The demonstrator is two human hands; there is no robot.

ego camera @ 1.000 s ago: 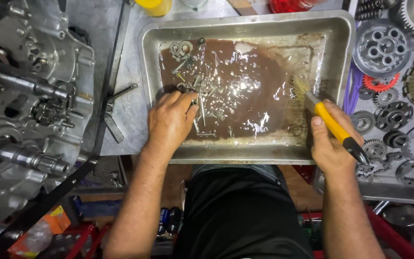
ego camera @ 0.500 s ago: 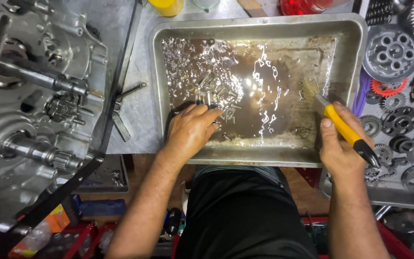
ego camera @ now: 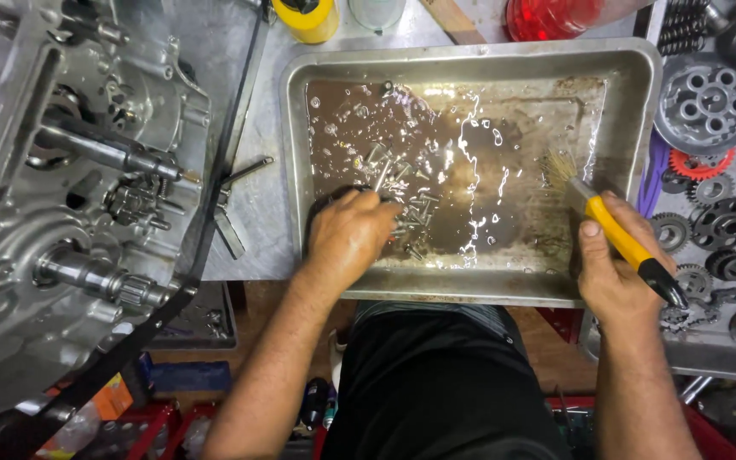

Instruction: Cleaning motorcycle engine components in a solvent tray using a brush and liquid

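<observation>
On a grey metal tabletop (ego camera: 257,204) sits a rectangular steel tray (ego camera: 641,111) of brown liquid. The left hand (ego camera: 347,238) curls its fingers over small silver bolts (ego camera: 411,209); the right hand (ego camera: 615,273) grips a yellow-handled brush (ego camera: 615,234) at the tray's right edge.

- Our left hand (ego camera: 349,240) reaches into the metal tray (ego camera: 470,61) at its near-left corner, palm down, fingers curled.
- Our right hand (ego camera: 615,264) rests at the tray's near-right rim, fist closed, thumb pointing up.
- Both forearms angle inward toward the tray.
</observation>
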